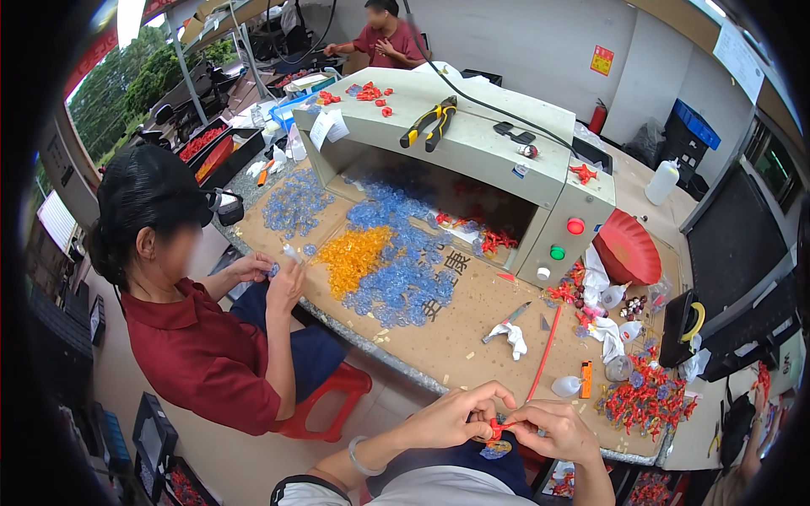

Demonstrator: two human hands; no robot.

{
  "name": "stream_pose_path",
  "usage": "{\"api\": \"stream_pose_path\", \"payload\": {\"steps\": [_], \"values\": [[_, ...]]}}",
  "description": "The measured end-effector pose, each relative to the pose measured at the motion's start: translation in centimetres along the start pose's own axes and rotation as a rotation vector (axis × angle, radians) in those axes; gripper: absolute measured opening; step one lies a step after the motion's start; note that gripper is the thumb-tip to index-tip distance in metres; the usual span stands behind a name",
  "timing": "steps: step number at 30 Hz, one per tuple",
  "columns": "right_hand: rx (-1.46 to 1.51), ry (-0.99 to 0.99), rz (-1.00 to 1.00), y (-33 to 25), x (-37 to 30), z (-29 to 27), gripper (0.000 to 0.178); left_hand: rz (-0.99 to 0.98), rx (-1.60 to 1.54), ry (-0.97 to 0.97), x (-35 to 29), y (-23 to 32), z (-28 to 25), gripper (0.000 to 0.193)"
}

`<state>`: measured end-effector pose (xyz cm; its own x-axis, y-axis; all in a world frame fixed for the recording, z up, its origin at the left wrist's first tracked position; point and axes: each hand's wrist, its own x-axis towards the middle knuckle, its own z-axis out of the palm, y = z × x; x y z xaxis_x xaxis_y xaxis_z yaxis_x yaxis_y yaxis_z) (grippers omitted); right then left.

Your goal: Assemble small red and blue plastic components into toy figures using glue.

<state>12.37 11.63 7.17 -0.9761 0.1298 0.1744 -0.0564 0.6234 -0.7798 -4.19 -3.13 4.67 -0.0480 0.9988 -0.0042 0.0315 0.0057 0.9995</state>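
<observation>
While the left hand [471, 413] pinches a small red piece [496, 431] between thumb and fingertips, the right hand [553, 428] has its thumb and forefinger closed on the same piece from the other side. The two hands nearly meet above the person's lap, just off the near edge of the surface [439, 358]. A blue-and-amber cluster [495, 450] shows just below the red piece; whether the two are joined, I cannot tell. To the right, a heap of red and blue pieces [645, 396] lies near an orange object [585, 379]. Further in, a craft knife [515, 313] lies beside a crumpled white tissue [511, 338]. Amber pieces [354, 260] touch a broad spread of blue pieces [396, 295] before the grey machine [506, 105]. At left, a co-worker [198, 354] sits with both hands raised over the surface's edge.
</observation>
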Motion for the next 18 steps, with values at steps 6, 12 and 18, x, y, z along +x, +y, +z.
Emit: {"api": "stream_pose_path", "payload": {"steps": [6,12,18], "values": [[0.029,-0.003,-0.034,0.6,0.4,0.3,0.014,-0.054,0.031,0.005,0.2,-0.5,-0.7,0.044],[0.119,0.062,-0.206,2.6,0.2,0.6,0.009,-0.112,-0.001,0.086,0.8,-1.4,-0.3,0.048],[0.055,0.087,-0.301,3.9,0.3,0.9,0.012,-0.029,0.067,0.119,0.5,-2.9,-1.1,0.047]]}}
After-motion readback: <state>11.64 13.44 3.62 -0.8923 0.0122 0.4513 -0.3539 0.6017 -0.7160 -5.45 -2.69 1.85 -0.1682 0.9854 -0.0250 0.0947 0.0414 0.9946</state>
